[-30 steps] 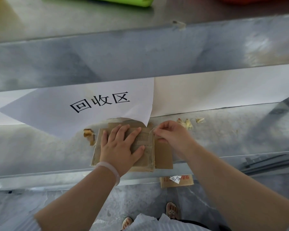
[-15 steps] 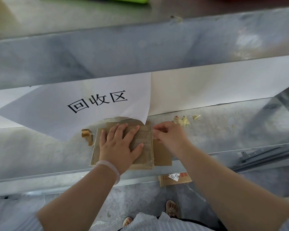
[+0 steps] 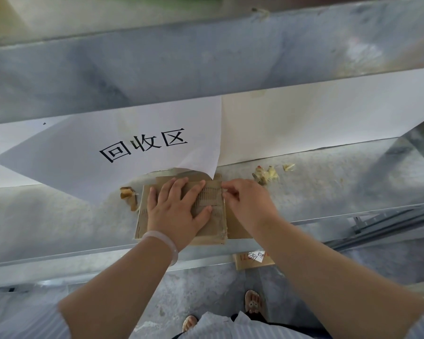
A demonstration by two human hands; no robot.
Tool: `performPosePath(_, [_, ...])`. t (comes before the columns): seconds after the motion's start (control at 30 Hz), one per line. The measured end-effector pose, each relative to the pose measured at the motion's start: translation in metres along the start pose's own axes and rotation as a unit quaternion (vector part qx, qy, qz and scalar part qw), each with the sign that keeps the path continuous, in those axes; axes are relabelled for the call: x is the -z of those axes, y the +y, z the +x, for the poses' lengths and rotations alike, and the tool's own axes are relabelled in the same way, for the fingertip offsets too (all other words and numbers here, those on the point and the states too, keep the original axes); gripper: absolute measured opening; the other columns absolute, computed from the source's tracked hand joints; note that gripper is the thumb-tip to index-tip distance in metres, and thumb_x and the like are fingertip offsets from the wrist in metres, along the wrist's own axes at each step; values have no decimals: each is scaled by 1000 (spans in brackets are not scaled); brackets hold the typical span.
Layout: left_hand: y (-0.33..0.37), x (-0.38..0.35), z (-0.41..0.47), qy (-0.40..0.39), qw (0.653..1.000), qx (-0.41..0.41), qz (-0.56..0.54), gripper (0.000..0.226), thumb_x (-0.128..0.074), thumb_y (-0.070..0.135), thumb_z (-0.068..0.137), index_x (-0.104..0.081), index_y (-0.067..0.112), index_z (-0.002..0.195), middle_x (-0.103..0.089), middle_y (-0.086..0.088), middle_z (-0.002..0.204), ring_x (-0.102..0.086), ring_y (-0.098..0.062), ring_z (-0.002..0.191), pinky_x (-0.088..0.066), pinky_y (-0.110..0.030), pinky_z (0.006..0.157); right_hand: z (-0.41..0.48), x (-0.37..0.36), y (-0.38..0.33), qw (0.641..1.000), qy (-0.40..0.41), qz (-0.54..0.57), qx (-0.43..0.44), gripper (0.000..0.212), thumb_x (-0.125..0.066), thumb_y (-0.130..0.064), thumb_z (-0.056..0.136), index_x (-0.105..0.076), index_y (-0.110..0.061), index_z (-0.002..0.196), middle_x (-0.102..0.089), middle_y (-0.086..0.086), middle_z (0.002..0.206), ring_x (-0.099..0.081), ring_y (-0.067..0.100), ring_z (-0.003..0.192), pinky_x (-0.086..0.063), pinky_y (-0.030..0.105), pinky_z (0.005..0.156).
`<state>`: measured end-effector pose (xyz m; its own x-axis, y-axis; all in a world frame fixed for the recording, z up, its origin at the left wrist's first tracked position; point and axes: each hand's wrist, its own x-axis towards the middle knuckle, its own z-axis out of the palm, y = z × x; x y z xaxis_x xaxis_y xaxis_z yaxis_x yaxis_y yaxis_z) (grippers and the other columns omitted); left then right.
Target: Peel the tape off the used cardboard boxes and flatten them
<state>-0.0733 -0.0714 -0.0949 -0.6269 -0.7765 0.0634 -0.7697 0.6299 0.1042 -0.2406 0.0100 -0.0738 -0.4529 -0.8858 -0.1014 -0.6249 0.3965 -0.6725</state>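
A small flattened brown cardboard box (image 3: 213,221) lies on the metal shelf (image 3: 59,223) near its front edge. My left hand (image 3: 179,209) presses flat on top of it, fingers spread, a pale bangle on the wrist. My right hand (image 3: 247,204) sits at the box's right edge, thumb and fingers pinched on a thin strip of clear tape (image 3: 222,192) there. The box's top layer is torn, showing corrugated ribs. The tape is hard to make out.
A white paper sign (image 3: 123,155) with black characters overhangs the box's far edge. Crumpled tape scraps (image 3: 266,173) lie to the right, a brown scrap (image 3: 129,195) to the left. Another cardboard piece (image 3: 252,260) lies on the floor below. A metal wall rises behind.
My right hand has slid slightly down along the box's right edge, still pinching the tape. The left hand stays pressed on the cardboard. The camera tilted a little.
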Motion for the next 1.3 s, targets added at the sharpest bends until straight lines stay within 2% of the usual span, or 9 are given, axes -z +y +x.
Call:
performPosePath(0.23, [-1, -1, 1, -1, 1000, 1, 4, 61, -25, 71, 83, -39, 48, 137, -44, 5, 141, -36, -23, 133, -24, -54, 109, -5, -1, 9, 996, -15, -16, 82, 11, -54, -18, 97, -64, -19, 97, -53, -6, 109, -53, 10, 97, -46, 25, 85])
performPosePath(0.33, [-1, -1, 1, 0, 1000, 1, -1, 61, -25, 72, 83, -38, 48, 137, -43, 5, 142, -35, -22, 133, -23, -54, 110, -8, 0, 14, 997, -39, 36, 52, 14, -56, -15, 96, -60, -26, 90, -52, -13, 98, -50, 0, 84, -40, 15, 75])
performPosePath(0.47, [-1, 0, 0, -9, 1000, 0, -1, 63, -21, 73, 83, -34, 49, 140, -39, 5, 144, -31, -22, 136, -19, -53, 112, -7, -1, 15, 991, -64, 117, -25, 15, -56, -15, 96, -60, -27, 88, -62, -12, 84, -58, 2, 79, -45, 19, 71])
performPosePath(0.67, [-1, 0, 0, -19, 1000, 3, 0, 66, -16, 74, 81, -30, 51, 141, -35, 7, 147, -27, -20, 138, -15, -52, 113, 2, 1, 8, 943, -128, 285, -111, 16, -52, -4, 97, -61, -11, 85, -64, 1, 75, -63, 8, 67, -56, 21, 67])
performPosePath(0.83, [-2, 0, 1, -22, 1000, -1, -1, 65, -17, 74, 82, -30, 51, 141, -36, 6, 146, -28, -20, 138, -18, -53, 112, 4, 9, 4, 856, -206, 423, -214, 9, -53, -2, 97, -60, -6, 92, -58, 7, 71, -58, 10, 58, -58, 27, 60])
performPosePath(0.93, [-2, 1, 1, -26, 1000, -1, -3, 66, -16, 74, 82, -29, 51, 142, -34, 7, 147, -26, -20, 139, -16, -53, 113, 4, 9, 3, 905, -106, 359, -204, 7, -68, -7, 90, -62, -7, 93, -64, 7, 72, -61, 9, 56, -58, 26, 56])
performPosePath(1.03, [-1, 1, 1, -29, 1000, 0, -6, 66, -15, 74, 81, -28, 51, 142, -33, 7, 148, -25, -20, 139, -13, -52, 114, 4, 8, 4, 982, -30, 136, -131, 7, -74, -24, 86, -68, -21, 87, -69, -4, 80, -65, 9, 71, -57, 27, 69])
performPosePath(1.17, [-1, 2, 1, -30, 1000, 2, -10, 67, -15, 74, 80, -29, 51, 142, -33, 7, 149, -24, -20, 139, -12, -52, 115, -7, 5, 4, 998, -36, 5, -43, 13, -61, -34, 94, -71, -26, 99, -65, -13, 88, -60, 6, 81, -47, 20, 73])
performPosePath(1.3, [-1, 0, 1, -26, 1000, -2, -10, 66, -17, 73, 81, -31, 50, 141, -35, 6, 148, -26, -21, 139, -15, -53, 114, -20, -2, 5, 999, -21, 27, -32, 20, -65, -37, 91, -71, -29, 108, -62, -16, 95, -58, 0, 85, -46, 16, 79])
